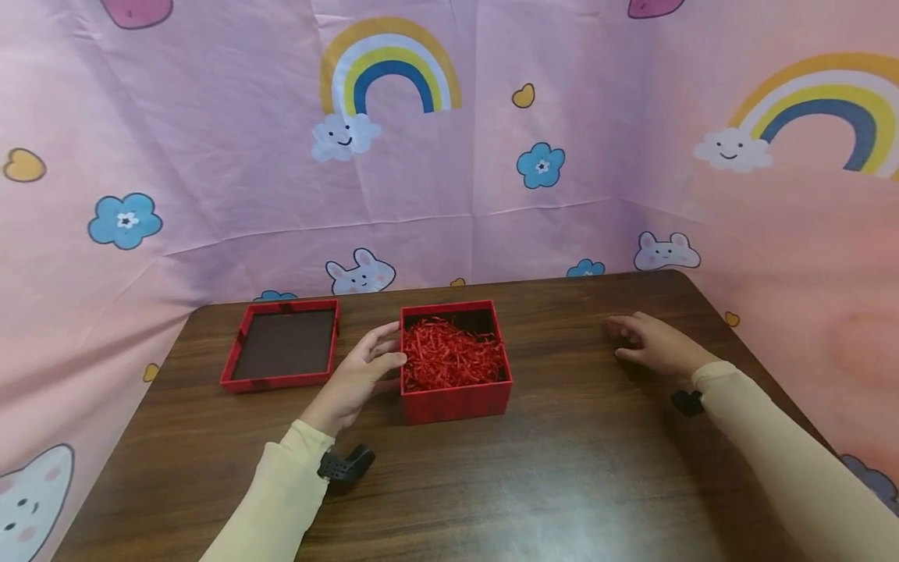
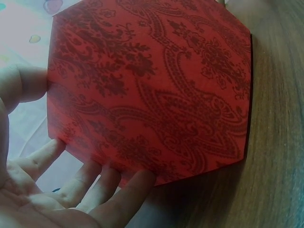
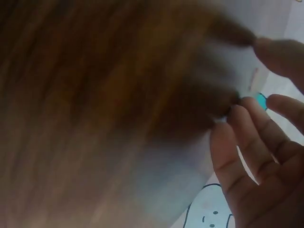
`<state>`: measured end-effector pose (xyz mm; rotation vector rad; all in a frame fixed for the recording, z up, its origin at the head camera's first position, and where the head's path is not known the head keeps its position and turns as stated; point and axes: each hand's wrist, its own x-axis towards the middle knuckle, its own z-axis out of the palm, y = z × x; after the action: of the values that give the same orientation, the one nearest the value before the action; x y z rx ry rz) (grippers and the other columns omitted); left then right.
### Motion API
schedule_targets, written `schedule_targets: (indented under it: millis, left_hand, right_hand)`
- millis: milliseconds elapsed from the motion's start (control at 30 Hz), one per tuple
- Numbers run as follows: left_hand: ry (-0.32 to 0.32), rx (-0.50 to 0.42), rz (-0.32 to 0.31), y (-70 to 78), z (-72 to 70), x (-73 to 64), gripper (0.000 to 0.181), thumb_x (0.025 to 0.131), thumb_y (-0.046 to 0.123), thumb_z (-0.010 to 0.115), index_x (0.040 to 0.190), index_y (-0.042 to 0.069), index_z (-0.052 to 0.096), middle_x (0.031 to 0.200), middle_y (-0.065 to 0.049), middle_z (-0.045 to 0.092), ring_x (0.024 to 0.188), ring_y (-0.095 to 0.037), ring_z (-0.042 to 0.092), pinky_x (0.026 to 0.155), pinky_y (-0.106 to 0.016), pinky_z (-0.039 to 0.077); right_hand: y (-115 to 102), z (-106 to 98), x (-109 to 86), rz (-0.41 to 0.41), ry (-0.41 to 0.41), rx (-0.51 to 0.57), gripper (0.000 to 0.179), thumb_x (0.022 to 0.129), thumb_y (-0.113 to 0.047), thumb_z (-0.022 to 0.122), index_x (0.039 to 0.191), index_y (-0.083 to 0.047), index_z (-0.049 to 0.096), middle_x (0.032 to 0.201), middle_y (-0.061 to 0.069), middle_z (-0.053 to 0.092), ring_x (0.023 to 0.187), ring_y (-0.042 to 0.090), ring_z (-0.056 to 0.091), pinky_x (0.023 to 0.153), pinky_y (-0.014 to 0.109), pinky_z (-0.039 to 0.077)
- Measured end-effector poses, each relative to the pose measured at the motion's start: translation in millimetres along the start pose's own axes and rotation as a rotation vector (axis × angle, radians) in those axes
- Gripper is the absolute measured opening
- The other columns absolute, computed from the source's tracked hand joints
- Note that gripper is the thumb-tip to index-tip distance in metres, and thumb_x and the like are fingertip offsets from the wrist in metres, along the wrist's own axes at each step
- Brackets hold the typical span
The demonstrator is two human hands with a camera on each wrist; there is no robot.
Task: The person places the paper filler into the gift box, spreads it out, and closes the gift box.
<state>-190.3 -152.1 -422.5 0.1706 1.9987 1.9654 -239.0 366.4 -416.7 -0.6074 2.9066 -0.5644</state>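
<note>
A red box (image 1: 456, 403) with a dark paisley-like pattern on its outside stands in the middle of the table, its top open. Inside lies a heap of red shredded paper (image 1: 453, 355). My left hand (image 1: 356, 380) is at the box's left side, thumb near the upper edge. In the left wrist view, the fingertips (image 2: 143, 178) meet the edge of the patterned box wall (image 2: 152, 90), the fingers spread and only lightly bent. Off to the right, my right hand (image 1: 656, 343) hovers low near the tabletop, fingers loosely bent with nothing in them.
A shallow red lid (image 1: 281, 384) with a dark inside lies upturned left of the box. The brown wooden table (image 1: 562, 468) has a printed pink and purple cloth (image 1: 421, 187) behind it and along its sides. Each wrist wears a black camera band (image 1: 346, 463).
</note>
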Motion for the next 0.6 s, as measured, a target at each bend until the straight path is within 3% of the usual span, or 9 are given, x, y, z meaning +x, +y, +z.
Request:
schedule_targets:
  millis: [200, 433, 600]
  left_hand:
    - [0.002, -0.008, -0.001, 0.6, 0.7, 0.2, 0.067, 0.104, 0.020, 0.061, 0.162, 0.020, 0.028, 0.158, -0.019, 0.036, 0.137, -0.038, 0.048, 0.107, -0.053, 0.048]
    - [0.000, -0.017, 0.006, 1.2, 1.3, 0.6, 0.067, 0.103, 0.019, 0.062, 0.162, 0.019, 0.029, 0.158, -0.018, 0.038, 0.137, -0.036, 0.048, 0.107, -0.053, 0.049]
    - [0.002, -0.016, 0.006, 2.2, 1.7, -0.4, 0.067, 0.103, 0.019, 0.062, 0.162, 0.018, 0.029, 0.158, -0.018, 0.038, 0.137, -0.036, 0.048, 0.107, -0.054, 0.048]
  right_hand:
    - [3.2, 8.4, 9.7, 0.021, 0.020, -0.060, 0.053, 0.099, -0.014, 0.069, 0.145, 0.007, 0.052, 0.101, 0.010, 0.055, 0.089, 0.022, 0.054, 0.078, 0.041, 0.048]
    - [3.9, 8.9, 13.6, 0.017, 0.076, -0.075, 0.025, 0.096, -0.011, 0.072, 0.118, 0.002, 0.074, 0.097, 0.008, 0.064, 0.087, 0.023, 0.060, 0.078, 0.045, 0.054]
    - [3.9, 8.6, 14.8, -0.053, 0.118, -0.119, 0.007, 0.094, -0.009, 0.075, 0.099, -0.005, 0.076, 0.093, 0.004, 0.069, 0.084, 0.021, 0.063, 0.080, 0.048, 0.056]
